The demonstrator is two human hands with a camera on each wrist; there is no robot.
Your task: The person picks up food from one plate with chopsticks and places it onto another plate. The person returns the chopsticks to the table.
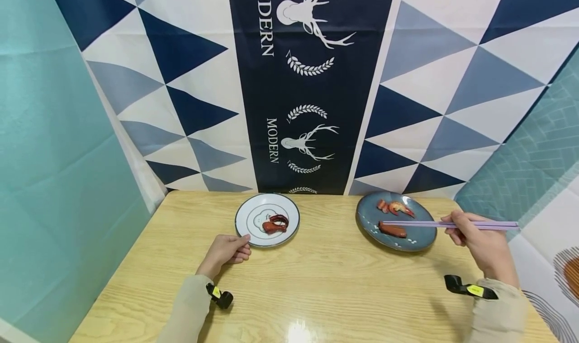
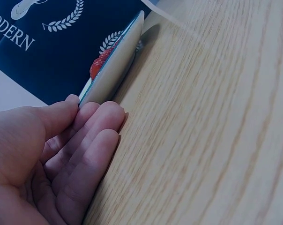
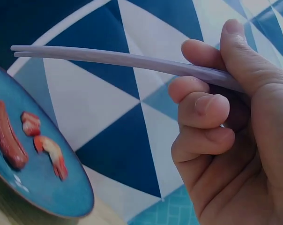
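My left hand [image 1: 224, 251] pinches the near-left rim of a white plate [image 1: 246, 225] with a dark edge, thumb on the rim and fingertips at its underside. On it lie a reddish-brown drumstick-like piece [image 1: 274, 228] and a dark red curled piece [image 1: 284, 219]. My right hand [image 1: 486, 242] holds a pair of lilac chopsticks [image 3: 108, 57], their tips almost together with nothing between them. They reach leftward over a blue-grey plate [image 1: 368, 213]. This plate carries a sausage [image 3: 9, 136], a shrimp [image 3: 52, 153] and a small red-and-white piece [image 3: 31, 123].
Both plates stand near the back edge of a light wooden table [image 1: 325, 282]. Behind it hangs a patterned cloth [image 1: 307, 92] with triangles and deer heads. Each sleeved wrist wears a small black camera, the left one [image 1: 220, 297] close over the table.
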